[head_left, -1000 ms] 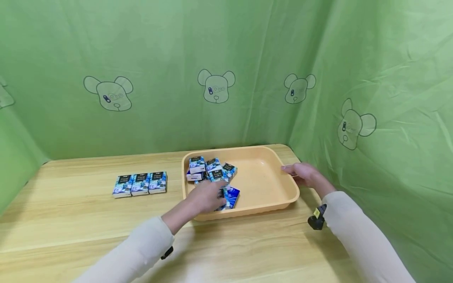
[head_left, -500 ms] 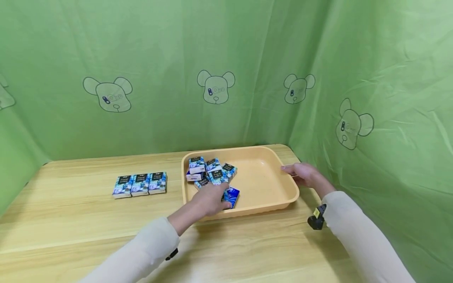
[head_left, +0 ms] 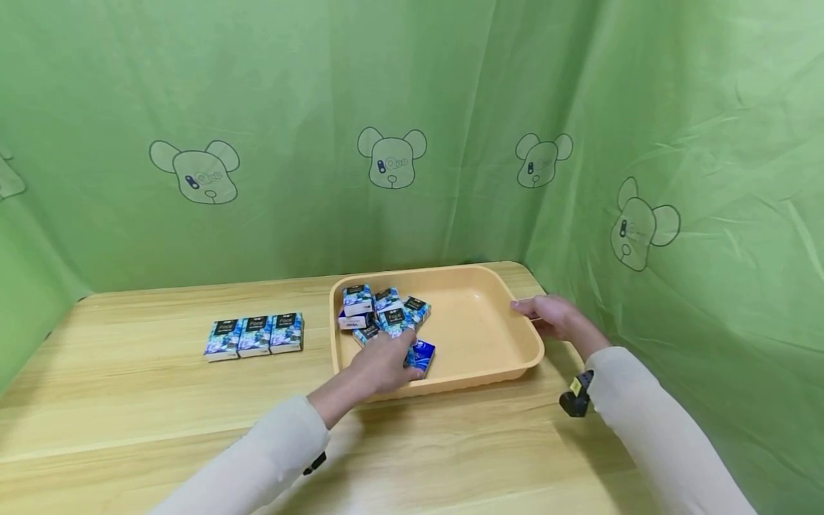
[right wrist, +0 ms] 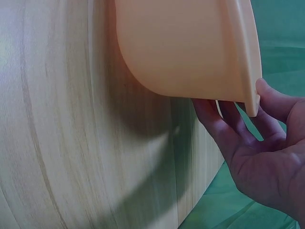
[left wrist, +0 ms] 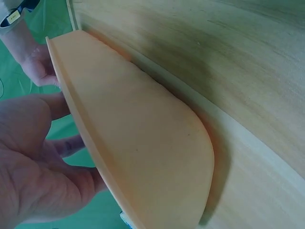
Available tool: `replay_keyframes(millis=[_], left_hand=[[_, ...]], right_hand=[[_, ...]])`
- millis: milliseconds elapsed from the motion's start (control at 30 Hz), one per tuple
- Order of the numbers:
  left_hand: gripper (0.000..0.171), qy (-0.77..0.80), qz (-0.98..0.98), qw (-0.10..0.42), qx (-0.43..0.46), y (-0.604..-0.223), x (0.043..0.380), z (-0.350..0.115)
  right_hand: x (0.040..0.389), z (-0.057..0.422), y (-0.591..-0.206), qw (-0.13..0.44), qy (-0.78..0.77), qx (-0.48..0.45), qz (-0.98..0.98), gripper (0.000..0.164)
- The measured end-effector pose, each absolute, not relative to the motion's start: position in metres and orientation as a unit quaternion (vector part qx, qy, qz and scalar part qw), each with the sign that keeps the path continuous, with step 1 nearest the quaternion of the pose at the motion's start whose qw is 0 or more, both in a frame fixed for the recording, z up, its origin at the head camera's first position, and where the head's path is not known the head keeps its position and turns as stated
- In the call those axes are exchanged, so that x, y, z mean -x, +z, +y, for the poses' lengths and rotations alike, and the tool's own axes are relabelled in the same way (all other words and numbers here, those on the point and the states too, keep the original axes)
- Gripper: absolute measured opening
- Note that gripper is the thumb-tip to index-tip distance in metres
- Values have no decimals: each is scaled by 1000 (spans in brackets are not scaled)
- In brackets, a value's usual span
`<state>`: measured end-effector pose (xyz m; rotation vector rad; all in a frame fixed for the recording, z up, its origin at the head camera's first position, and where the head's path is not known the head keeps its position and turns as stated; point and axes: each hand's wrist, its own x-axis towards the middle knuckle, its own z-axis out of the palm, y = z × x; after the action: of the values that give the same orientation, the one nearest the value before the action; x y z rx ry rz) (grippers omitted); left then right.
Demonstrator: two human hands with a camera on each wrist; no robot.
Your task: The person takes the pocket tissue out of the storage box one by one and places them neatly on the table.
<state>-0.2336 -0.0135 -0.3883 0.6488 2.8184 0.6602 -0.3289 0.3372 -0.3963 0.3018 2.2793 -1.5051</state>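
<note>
A shallow peach-orange tray (head_left: 479, 336) rests on the wooden table, with a heap of small blue patterned pocket tissue packs (head_left: 394, 320) at its left end. My left hand (head_left: 383, 361) reaches over the front rim and pinches a pack between thumb and fingers, covering much of it. A plain dark-blue pack (head_left: 423, 355) lies right beside those fingertips. In the left wrist view, the tray wall (left wrist: 138, 119) hides the left fingertips. My right hand (right wrist: 267, 157) grips the tray's right end, thumb on the rim and fingers beneath.
Left of the tray, three matching tissue packs (head_left: 255, 335) lie side by side in a row on the table (head_left: 161, 408). A green curtain (head_left: 290, 214) with bear-head outlines hangs behind the table and along its sides.
The left hand has shifted slightly right over the packs, and its thumb and fingers have come around one. The right hand stays on the tray's end; the row of three is unmoved.
</note>
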Motion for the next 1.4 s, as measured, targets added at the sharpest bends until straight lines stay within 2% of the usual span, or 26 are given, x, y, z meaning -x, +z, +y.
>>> replay_keyframes(millis=[100, 333, 567, 1133, 1400], left_hand=[[54, 226, 946, 94, -214, -387, 234, -13], [53, 236, 942, 113, -210, -383, 234, -14], [57, 232, 942, 121, -212, -380, 235, -18], [53, 231, 939, 126, -220, -372, 236, -25], [59, 221, 940, 126, -228, -365, 236, -30]], right_hand=[[328, 338, -395, 199, -544, -105, 808, 48], [329, 337, -397, 198, -538, -108, 812, 59], [330, 336, -397, 201, -539, -102, 811, 57], [330, 336, -397, 194, -531, -108, 818, 57], [329, 336, -397, 191, -539, -115, 812, 56]])
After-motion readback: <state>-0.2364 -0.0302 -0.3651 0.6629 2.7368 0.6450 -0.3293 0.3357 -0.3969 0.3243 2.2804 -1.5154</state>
